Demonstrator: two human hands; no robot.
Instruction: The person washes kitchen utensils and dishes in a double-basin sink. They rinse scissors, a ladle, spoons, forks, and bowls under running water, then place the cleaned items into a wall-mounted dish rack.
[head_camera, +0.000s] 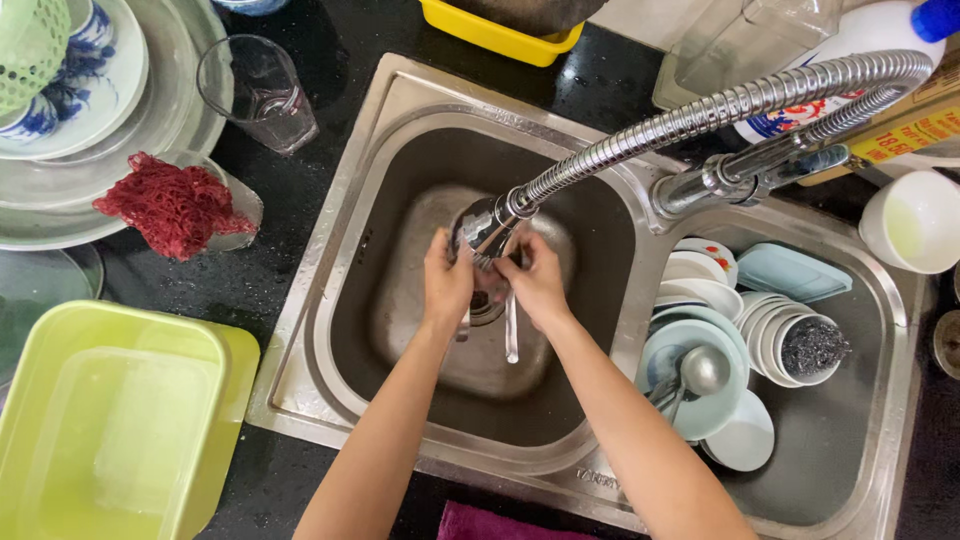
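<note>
Both hands work under the flexible spray tap (700, 112) in the left sink basin (400, 330). The left hand (446, 283) has its fingers closed around a metal utensil whose handle (463, 325) shows just below the palm. The right hand (538, 280) grips a second piece, a spoon or similar (511, 338), its handle hanging down toward the drain; what kind it is cannot be told.

The right basin (860, 430) holds stacked plates (700, 290), nested white bowls (775, 335) with a steel scourer (812, 345), and a ladle (703, 370). On the table at left: a red scrub net (172, 203), a glass tumbler (262, 92), a lime tub (110, 420).

Judgement: sound rinsing here calls for keeping both pieces directly under the spray head, turning each so bowl and handle are flushed, holding them low in the basin to limit splash, with a firm grip on wet metal.
</note>
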